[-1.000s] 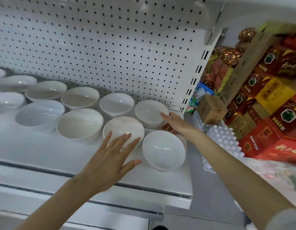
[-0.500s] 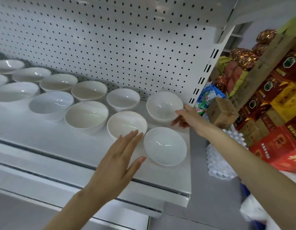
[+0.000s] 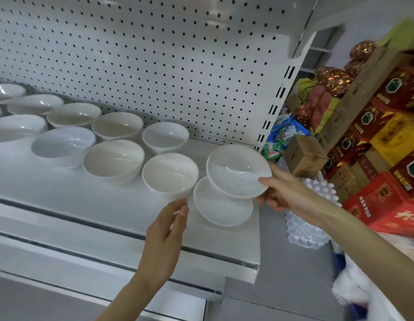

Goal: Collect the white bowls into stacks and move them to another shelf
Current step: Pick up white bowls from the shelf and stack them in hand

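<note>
A white metal shelf backed by pegboard carries two rows of white bowls. Near its right end, the lifted bowl hangs clear of the shelf, tilted toward the camera and partly over the front corner bowl, which sits at the shelf's front right corner. That placing looks deliberate: it seems about to be nested there to start a stack.

The right hand pinches it at the rim, thumb on the inside edge and fingers curled beneath, a grip that leaves the bowl's foot free to drop in.

The left hand stands edge-on with fingers straight and close together, holding nothing, just in front of the neighbouring bowl. Whether it touches that bowl I cannot tell.

All the bowls are smooth, glossy and round with narrow feet, probably ceramic or melamine. Some are cream-tinted, others bluish white and shallower. The other bowls run leftward along the shelf, unstacked.

Beyond the right end, red and yellow cartons are piled.
</note>
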`<state>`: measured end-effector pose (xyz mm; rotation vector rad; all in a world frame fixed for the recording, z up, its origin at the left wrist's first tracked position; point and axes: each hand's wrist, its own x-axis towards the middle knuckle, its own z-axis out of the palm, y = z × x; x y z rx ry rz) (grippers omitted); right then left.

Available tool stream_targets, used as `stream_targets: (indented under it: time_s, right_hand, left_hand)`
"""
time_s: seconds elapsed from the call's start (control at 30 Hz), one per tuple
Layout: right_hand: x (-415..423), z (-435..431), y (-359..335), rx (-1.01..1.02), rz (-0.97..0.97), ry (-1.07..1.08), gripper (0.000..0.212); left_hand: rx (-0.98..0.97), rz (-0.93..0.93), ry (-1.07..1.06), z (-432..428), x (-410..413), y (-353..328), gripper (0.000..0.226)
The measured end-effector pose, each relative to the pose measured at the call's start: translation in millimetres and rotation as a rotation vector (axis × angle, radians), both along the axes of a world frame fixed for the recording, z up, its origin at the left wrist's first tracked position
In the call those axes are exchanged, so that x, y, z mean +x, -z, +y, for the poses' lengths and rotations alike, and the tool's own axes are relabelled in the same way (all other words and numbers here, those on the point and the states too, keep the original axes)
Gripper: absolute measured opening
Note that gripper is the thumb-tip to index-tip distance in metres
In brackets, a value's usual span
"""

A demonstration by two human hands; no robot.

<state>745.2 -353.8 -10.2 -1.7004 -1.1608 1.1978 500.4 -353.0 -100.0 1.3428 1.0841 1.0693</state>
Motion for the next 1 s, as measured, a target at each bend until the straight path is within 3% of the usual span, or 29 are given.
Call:
stream_targets:
  time_s: [0.1,0.4,1.0]
  right_hand:
    - [0,2,4,0.005,-0.062,-0.032,0.04]
    - [0,2,12,-0.044,-0.16,-0.164,0.047]
    - [3,10,19,-0.118,-0.145,-0.229,0.046]
  left_hand:
    - [-0.058,-0.099,0.016,-2,8,-1,0.027]
    - [-0.013,-0.064,0.083,-6,18,3,0.05]
    - [0.037,-0.009,0.086,-7,22,6,0.061]
